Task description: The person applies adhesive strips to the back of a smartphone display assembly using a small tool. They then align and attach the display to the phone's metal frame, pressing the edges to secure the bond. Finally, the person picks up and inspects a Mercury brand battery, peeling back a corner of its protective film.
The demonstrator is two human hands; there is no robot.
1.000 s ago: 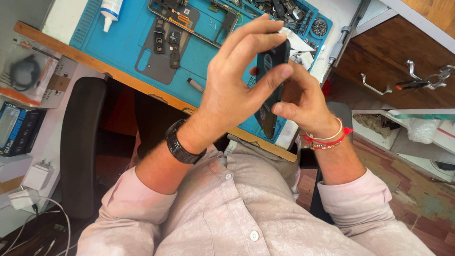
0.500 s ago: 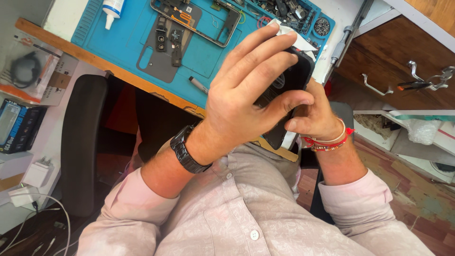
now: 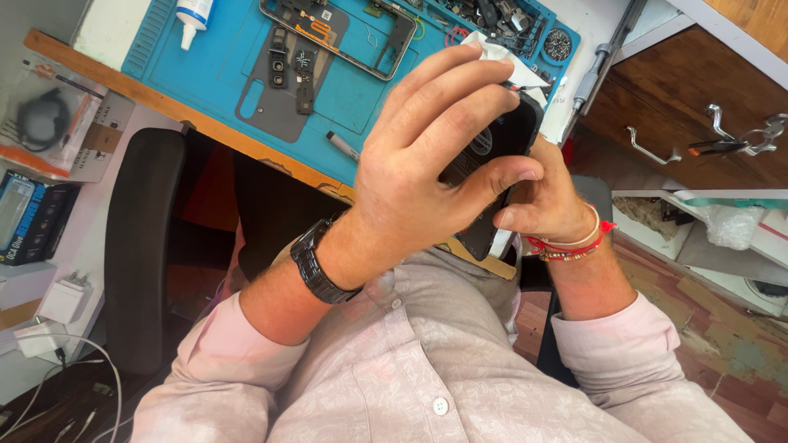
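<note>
Fingers of the left hand (image 3: 427, 172) and right hand (image 3: 546, 209) clutch the black phone panel (image 3: 492, 152), which might slip and crack.

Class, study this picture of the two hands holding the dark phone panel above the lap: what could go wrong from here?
1. The panel is held in the air off the mat; a slip could drop it to the floor.
2. The left hand spreads across it, so pressure might crack it.
3. Loose parts crowd the mat's edge and could be knocked.

Glossy black phone panel (image 3: 492, 152), matt blue rubbery mat (image 3: 213, 61), wooden desk edge (image 3: 107, 70), soft pink cloth shirt (image 3: 427, 361).
</note>
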